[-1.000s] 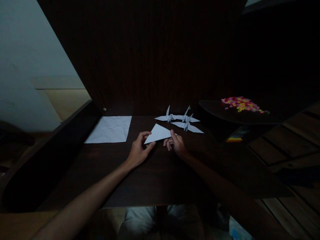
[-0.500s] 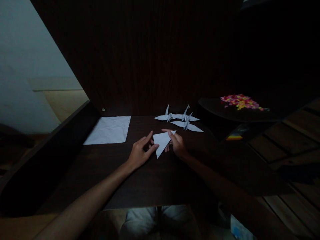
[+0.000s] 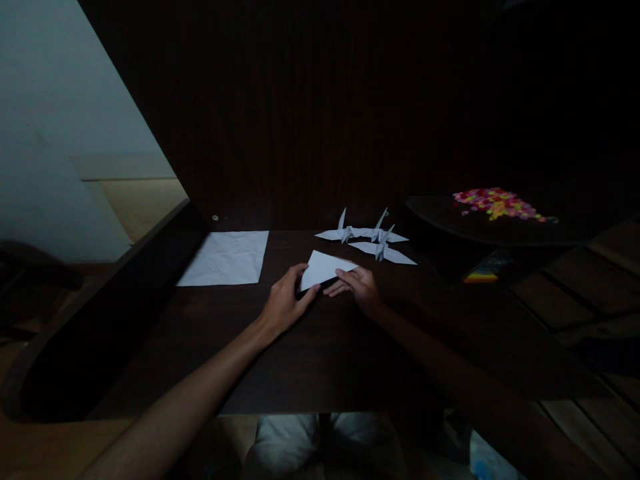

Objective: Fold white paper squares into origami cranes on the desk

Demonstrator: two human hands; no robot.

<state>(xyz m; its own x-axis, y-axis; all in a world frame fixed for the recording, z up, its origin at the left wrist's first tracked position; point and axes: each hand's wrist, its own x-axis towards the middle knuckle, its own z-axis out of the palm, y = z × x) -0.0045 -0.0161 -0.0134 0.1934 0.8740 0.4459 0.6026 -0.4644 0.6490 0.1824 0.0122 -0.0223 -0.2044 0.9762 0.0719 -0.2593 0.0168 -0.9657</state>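
Note:
Between my hands is a white folded paper triangle [image 3: 324, 268], its narrow point toward the right. My left hand [image 3: 286, 297] grips its left end, with the thumb at the lower corner and the fingers along the left edge. At the right point, my right hand [image 3: 361, 288] pinches the paper with its thumb on top and fingers underneath. Just beyond the triangle stand several folded paper cranes [image 3: 383, 252], wings spread and close together. A creased white sheet of paper [image 3: 227, 257] lies flat to the left of my hands.
The dark wooden desk [image 3: 310, 360] has a raised side panel [image 3: 115, 307] on the left and a tall back panel [image 3: 300, 120]. On a rounded shelf [image 3: 435, 217] at the right lies a heap of small colourful pieces [image 3: 500, 203]. Something rainbow-striped [image 3: 480, 277] sits below it.
The paper triangle has turned, so its lower corner swung up to the left. My left hand has closed onto its left end. The whole view has shifted slightly.

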